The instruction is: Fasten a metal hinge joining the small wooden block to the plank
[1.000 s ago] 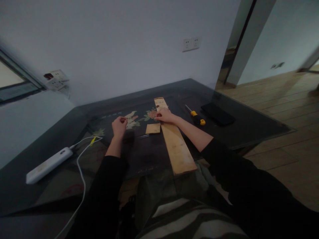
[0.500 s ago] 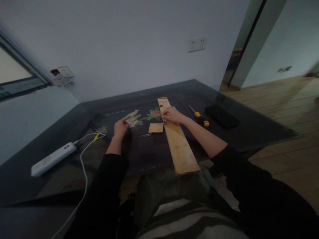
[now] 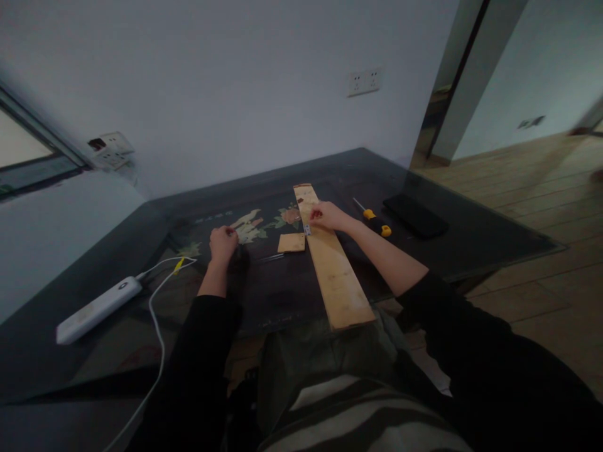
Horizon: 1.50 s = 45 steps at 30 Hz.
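A long wooden plank lies on the dark table, its near end at the table's front edge. Over its far half is my right hand, fingers curled into a pinch; whatever they may hold is too small to see. Just beside those fingertips, a small metal hinge-like piece sits at the plank's left edge. A small square wooden board lies left of the plank, close to that piece. Further left, my left hand is closed above the table with fingertips together, their contents unclear.
Thin metal pieces lie beside the square board. To the right are a yellow-and-black screwdriver and a black phone-like slab. A white power bank with a white cable is at the left.
My right fingertips have lifted slightly away from the metal piece, which shows more fully. My left hand has drawn a little to the left. The whole view has shifted slightly.
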{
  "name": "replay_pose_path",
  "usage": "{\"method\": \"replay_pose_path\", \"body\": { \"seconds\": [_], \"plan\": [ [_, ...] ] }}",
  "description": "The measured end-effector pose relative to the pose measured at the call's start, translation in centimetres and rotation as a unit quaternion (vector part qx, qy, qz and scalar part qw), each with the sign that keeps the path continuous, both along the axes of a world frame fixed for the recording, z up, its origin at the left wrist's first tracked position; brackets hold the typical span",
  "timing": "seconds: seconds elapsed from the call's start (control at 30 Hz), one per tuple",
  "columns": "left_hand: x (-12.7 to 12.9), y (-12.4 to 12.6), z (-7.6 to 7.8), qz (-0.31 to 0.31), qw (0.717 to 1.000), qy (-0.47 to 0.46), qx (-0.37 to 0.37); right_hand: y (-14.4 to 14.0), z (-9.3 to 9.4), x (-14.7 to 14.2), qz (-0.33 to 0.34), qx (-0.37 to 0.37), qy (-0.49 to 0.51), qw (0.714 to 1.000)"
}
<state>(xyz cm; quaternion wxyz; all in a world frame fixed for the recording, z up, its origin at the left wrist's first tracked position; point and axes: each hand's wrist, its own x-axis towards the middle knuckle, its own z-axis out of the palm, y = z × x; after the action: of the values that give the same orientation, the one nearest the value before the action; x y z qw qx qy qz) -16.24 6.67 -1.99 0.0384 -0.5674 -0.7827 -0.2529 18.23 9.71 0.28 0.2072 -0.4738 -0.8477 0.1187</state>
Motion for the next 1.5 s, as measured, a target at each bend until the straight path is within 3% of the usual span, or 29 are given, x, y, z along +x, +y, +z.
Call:
{"method": "replay_pose_path", "body": {
  "seconds": [0.1, 0.2, 0.27, 0.37, 0.5, 0.63, 0.97, 1.5],
  "plan": [
    [1.2, 0.0, 0.4, -0.041, 0.996, -0.024, 0.076, -0.1, 0.0, 0.2, -0.035, 0.0, -0.013, 0.999],
    [4.7, 0.1, 0.5, -0.119, 0.982, -0.1, 0.108, -0.2, 0.0, 0.3, -0.084, 0.006, -0.021, 0.996],
    [8.0, 0.2, 0.3, -0.185, 0.963, -0.174, 0.086, -0.2, -0.1, 0.3, -0.103, 0.005, -0.019, 0.994],
    [12.7, 0.4, -0.3, -0.276, 0.936, -0.211, 0.054, -0.2, -0.4, 0.3, -0.12, -0.001, -0.012, 0.993],
    [16.1, 0.9, -1.2, -0.261, 0.949, -0.177, 0.015, -0.1, -0.8, 0.3, -0.145, -0.008, -0.002, 0.989],
    [17.0, 1.2, -1.8, -0.247, 0.958, -0.147, -0.02, -0.1, -1.0, 0.2, -0.159, -0.022, -0.003, 0.987],
    [17.1, 1.5, -2.2, -0.262, 0.938, -0.223, -0.042, -0.3, -1.0, 0.2, -0.162, -0.035, -0.003, 0.986],
    [17.1, 1.8, -1.2, -0.292, 0.929, -0.217, -0.07, -0.1, -1.2, 0.3, -0.173, -0.043, -0.012, 0.984]
  ]
}}
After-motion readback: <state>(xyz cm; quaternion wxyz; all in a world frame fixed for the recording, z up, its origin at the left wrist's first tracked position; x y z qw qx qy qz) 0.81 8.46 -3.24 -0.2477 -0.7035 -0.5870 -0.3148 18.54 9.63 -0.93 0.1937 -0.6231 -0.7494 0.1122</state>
